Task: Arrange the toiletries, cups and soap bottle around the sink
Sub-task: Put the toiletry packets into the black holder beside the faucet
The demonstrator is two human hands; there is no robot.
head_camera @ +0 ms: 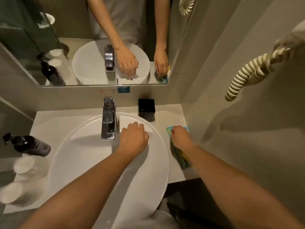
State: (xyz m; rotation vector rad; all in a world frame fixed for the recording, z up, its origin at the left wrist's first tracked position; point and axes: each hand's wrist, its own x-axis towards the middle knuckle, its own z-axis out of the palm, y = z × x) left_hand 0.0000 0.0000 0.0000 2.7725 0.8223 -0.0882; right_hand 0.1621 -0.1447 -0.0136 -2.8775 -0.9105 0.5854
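A round white sink (pixel 79 156) fills the middle of the counter. My left hand (pixel 133 138) rests on its far rim just right of the chrome tap (pixel 108 119), fingers curled with nothing in them. My right hand (pixel 179 136) presses down on a stack of teal and yellow toiletry packets (pixel 183 159) lying on the counter right of the sink. A dark soap bottle (pixel 31 145) with a pump stands at the left. Two clear cups (pixel 24 164) (pixel 14 192) stand in front of it near the left edge.
A black square box (pixel 146 107) stands on the counter behind the packets, near the wall. A mirror (pixel 92 47) hangs above the tap. A coiled cream cord (pixel 247 75) hangs on the right wall. A dark bin bag (pixel 186 210) sits below the counter's front right.
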